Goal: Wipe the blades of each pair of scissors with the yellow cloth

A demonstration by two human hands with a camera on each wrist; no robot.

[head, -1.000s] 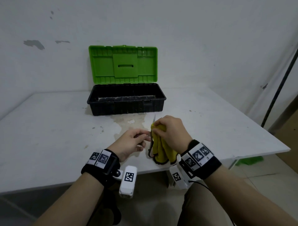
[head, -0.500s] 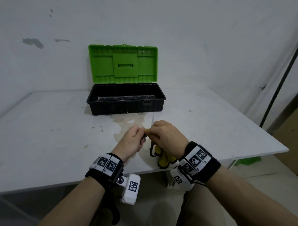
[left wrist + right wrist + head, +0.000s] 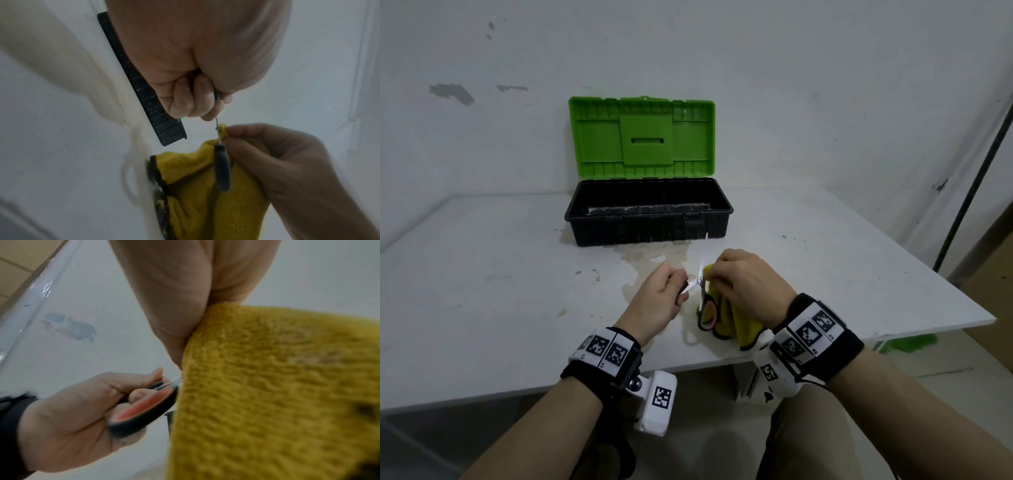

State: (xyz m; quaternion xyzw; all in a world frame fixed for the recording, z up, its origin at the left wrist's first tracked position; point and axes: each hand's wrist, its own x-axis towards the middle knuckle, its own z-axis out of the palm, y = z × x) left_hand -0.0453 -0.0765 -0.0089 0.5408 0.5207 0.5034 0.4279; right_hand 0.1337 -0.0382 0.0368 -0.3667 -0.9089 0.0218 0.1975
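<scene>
— What sits on the table [image 3: 482,274]?
— A toolbox [image 3: 650,219] near the far edge, green lid [image 3: 642,137] upright, with a brownish stain [image 3: 654,260] just before it.

Head view: table [image 3: 482,274] seen from above, facing forward. Wrist views: close, upward-angled; yellow cloth [image 3: 195,186] shared.
</scene>
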